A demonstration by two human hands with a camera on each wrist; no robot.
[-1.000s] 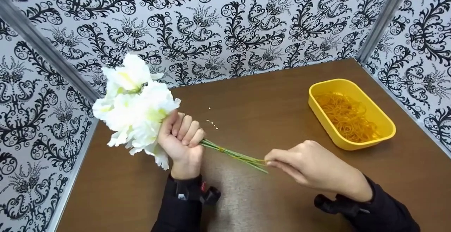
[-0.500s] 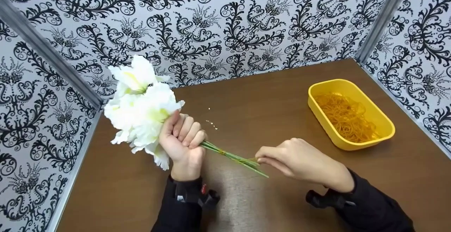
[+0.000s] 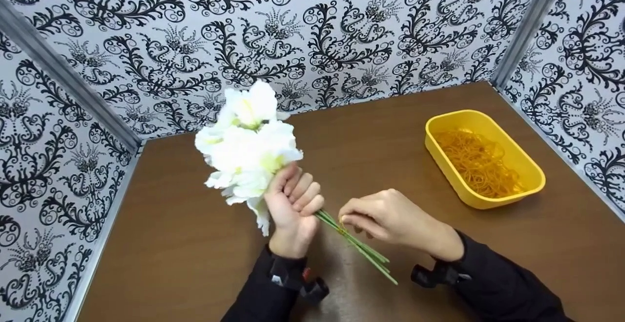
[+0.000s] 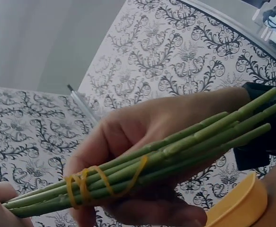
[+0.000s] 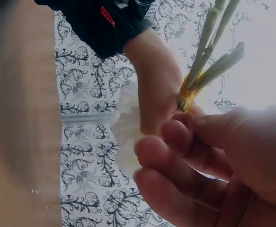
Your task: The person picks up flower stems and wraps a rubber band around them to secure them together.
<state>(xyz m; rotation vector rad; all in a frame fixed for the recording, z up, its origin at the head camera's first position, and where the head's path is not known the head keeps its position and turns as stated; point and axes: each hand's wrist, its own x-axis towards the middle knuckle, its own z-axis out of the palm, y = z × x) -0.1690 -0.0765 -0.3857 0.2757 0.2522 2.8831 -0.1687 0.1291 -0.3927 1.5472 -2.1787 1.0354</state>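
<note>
My left hand (image 3: pixel 292 214) grips a bunch of white artificial flowers (image 3: pixel 246 153) just under the blooms, fingers curled round the stems. The green stems (image 3: pixel 366 252) come out below the fist and slant toward the lower right. A yellow rubber band (image 4: pixel 83 185) is wound round them, as the left wrist view shows, with looser turns slanting toward the stem ends. Right at the wound part, my right hand (image 3: pixel 398 219) pinches the band between thumb and forefinger. From the right wrist, those fingertips (image 5: pixel 178 135) meet close under the yellow winding (image 5: pixel 191 86).
A yellow plastic tub (image 3: pixel 508 148) holding many rubber bands (image 3: pixel 476 161) stands on the brown table (image 3: pixel 171 244) at the right. Black-and-white patterned panels (image 3: pixel 312 33) enclose the table at the back and sides. Each wrist wears a dark strapped camera (image 3: pixel 315 290).
The flowers and left hand have moved right, and the stems now point more steeply downward. My right hand has moved left along the stems, drawing the band from their ends up to the wound part.
</note>
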